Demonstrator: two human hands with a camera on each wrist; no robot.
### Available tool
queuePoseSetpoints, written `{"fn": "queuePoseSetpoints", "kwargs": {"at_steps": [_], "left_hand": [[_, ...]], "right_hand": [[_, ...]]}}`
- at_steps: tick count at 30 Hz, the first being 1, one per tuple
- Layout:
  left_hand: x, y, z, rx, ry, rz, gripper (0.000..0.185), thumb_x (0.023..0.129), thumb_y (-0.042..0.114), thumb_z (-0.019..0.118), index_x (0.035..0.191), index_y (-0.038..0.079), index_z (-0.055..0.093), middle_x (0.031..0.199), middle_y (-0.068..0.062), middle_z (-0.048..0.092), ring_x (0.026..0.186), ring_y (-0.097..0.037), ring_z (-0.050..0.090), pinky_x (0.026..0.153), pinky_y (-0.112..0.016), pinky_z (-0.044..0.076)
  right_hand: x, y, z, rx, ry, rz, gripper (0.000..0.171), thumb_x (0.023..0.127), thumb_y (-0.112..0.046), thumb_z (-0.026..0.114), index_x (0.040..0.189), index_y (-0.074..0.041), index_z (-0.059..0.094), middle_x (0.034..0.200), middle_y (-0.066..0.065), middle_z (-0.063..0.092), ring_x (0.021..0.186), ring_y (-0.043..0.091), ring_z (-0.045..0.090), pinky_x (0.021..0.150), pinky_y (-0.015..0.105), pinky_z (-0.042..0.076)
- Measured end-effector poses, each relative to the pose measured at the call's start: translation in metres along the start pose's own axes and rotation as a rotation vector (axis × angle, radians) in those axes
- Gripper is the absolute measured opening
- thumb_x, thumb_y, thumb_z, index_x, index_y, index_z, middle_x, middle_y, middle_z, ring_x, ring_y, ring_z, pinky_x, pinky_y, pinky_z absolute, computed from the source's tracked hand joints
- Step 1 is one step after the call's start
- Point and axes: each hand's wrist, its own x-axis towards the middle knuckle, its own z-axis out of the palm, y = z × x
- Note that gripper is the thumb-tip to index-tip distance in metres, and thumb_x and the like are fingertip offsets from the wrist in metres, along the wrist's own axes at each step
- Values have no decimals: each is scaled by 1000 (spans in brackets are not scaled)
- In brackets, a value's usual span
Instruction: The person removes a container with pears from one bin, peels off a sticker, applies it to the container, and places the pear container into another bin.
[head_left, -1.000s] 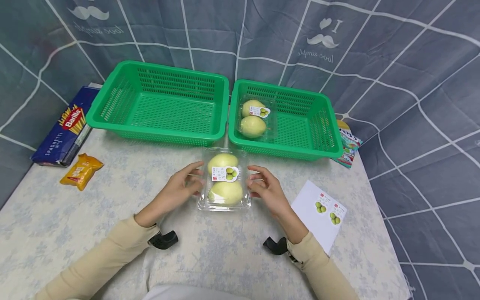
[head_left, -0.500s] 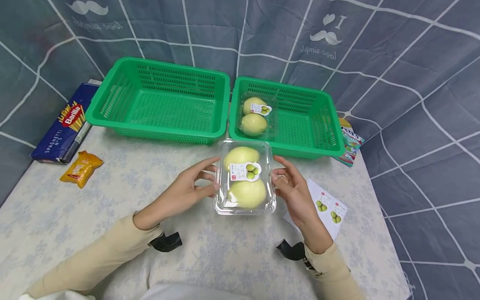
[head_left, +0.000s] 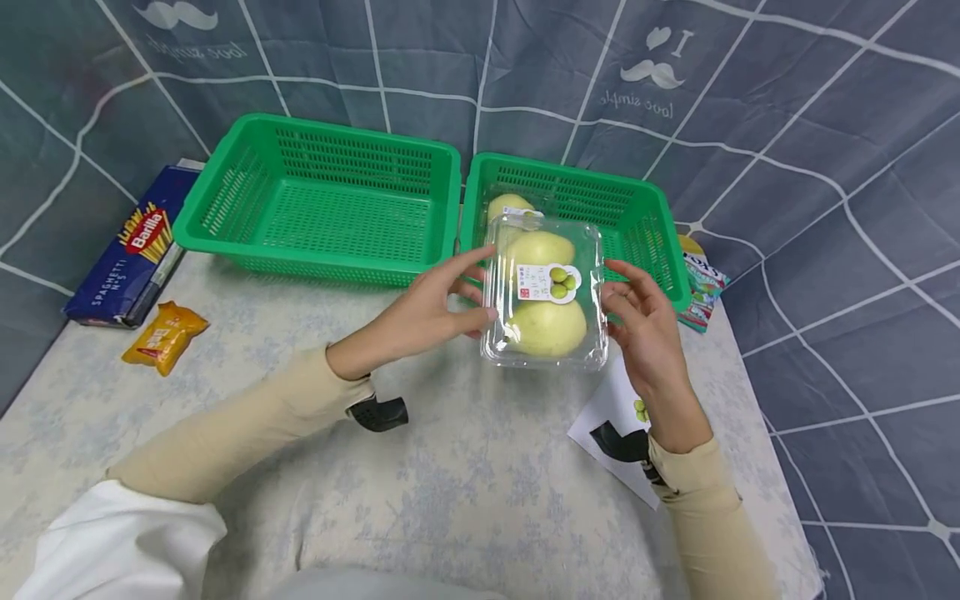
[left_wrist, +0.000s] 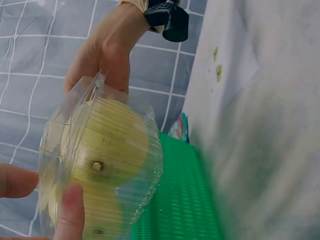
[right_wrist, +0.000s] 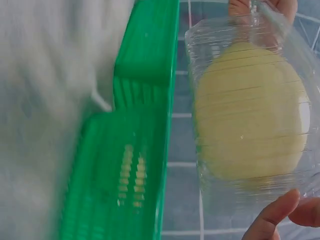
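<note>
A clear plastic clamshell (head_left: 545, 292) with two pale green pears and a label is lifted above the table, over the front rim of the right green basket (head_left: 645, 212). My left hand (head_left: 442, 304) grips its left side and my right hand (head_left: 637, 312) grips its right side. The left wrist view shows the clamshell (left_wrist: 100, 165) from the side with my left thumb (left_wrist: 67, 212) on it. The right wrist view shows the clamshell (right_wrist: 250, 110) close up beside the basket rim (right_wrist: 145, 45). Another pear pack (head_left: 506, 204) lies in the right basket, mostly hidden behind the held one.
An empty green basket (head_left: 318, 200) stands at the back left. A blue spaghetti box (head_left: 123, 250) and a yellow packet (head_left: 161, 337) lie at the far left. A white label sheet (head_left: 611, 442) lies under my right wrist; a colourful pack (head_left: 701, 287) lies right of the right basket.
Both hands took hold of the clamshell on the table, lifted it and carried it up and to the right, toward the right basket.
</note>
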Motion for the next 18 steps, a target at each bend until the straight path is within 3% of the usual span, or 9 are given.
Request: {"fn": "queuePoseSetpoints", "kwargs": {"at_steps": [9, 14, 18], "left_hand": [[63, 16, 10, 87, 46, -16, 74, 93, 10, 69, 158, 15, 33, 136, -13, 52, 111, -23, 60, 75, -34, 64], [93, 21, 17, 38, 37, -57, 75, 95, 11, 68, 159, 14, 30, 130, -12, 51, 101, -20, 60, 79, -39, 63], [115, 20, 24, -5, 34, -103, 76, 96, 13, 67, 160, 14, 27, 126, -13, 49, 88, -16, 59, 83, -41, 63]], "right_hand": [[39, -14, -20, -73, 106, -70, 35, 100, -10, 55, 134, -17, 55, 95, -6, 57, 81, 11, 50, 61, 18, 43], [62, -16, -33, -77, 145, -52, 40, 99, -9, 54, 139, -13, 53, 92, -6, 56, 78, 8, 50, 59, 19, 39], [79, -16, -44, -150, 164, -20, 46, 100, -11, 54, 145, -10, 49, 89, -8, 55, 77, 7, 49, 61, 19, 41]]}}
